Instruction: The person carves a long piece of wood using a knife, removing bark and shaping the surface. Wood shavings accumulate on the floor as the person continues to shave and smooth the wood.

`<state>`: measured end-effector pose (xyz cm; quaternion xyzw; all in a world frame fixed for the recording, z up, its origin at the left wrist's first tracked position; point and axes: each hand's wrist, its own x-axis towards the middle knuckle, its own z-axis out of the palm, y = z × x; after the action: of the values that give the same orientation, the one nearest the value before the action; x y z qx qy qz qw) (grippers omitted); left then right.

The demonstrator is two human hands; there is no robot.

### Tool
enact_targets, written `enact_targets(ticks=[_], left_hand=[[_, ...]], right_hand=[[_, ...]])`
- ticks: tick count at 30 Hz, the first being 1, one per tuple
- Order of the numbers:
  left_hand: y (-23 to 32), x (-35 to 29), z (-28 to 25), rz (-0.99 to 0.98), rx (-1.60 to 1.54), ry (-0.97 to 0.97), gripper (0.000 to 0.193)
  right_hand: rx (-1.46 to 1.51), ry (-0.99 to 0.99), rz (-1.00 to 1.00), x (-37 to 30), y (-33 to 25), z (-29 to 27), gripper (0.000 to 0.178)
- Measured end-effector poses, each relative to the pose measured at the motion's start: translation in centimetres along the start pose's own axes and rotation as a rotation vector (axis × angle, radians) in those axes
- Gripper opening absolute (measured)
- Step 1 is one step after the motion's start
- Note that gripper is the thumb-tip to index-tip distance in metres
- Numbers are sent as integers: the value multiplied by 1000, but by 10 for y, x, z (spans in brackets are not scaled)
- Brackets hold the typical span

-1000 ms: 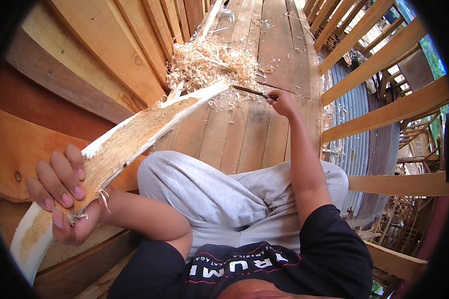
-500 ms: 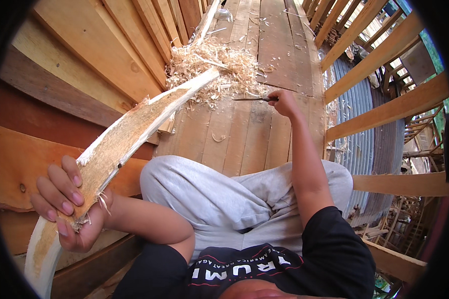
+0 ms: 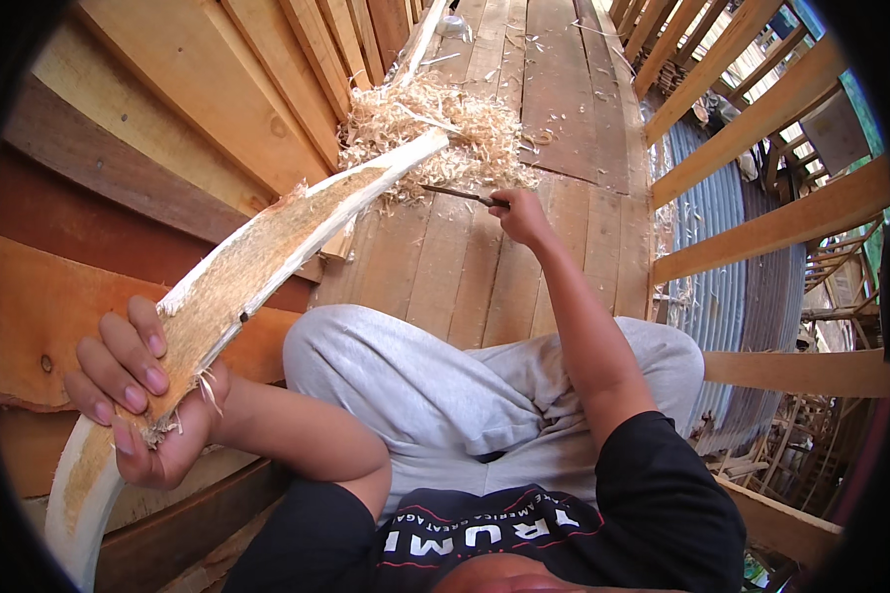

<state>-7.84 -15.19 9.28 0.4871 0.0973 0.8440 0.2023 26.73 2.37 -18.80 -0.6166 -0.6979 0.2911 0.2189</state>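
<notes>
The long, curved, pale stripped wooden stave [image 3: 267,247] slants from 7 to 1 o'clock, left hand [image 3: 143,395] fingers wrapped around it. Right hand [image 3: 519,212] clenches a thin dark blade [image 3: 460,194] above the plank floor [image 3: 554,119]. The blade could slip on splintery grain toward the grey-trousered knee [image 3: 386,366].

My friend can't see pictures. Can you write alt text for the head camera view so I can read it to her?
Seen from above, a seated person's left hand grips a long, curved, partly shaved piece of wood, while the right hand holds a thin dark tool near a pile of wood shavings on a plank floor.
</notes>
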Motion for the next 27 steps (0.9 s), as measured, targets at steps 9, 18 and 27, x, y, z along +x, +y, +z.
enact_targets(ticks=[9, 18, 27], left_hand=[[-1, 0, -7, -22, -14, -24, 22], [-7, 2, -14, -51, 2, -39, 20], [-3, 3, -17, -68, -14, -83, 19]], right_hand=[[-124, -1, 48, 3, -21, 19, 22], [-25, -521, -218, 2, -38, 25, 23], [4, -260, -110, 14, -40, 25, 20]])
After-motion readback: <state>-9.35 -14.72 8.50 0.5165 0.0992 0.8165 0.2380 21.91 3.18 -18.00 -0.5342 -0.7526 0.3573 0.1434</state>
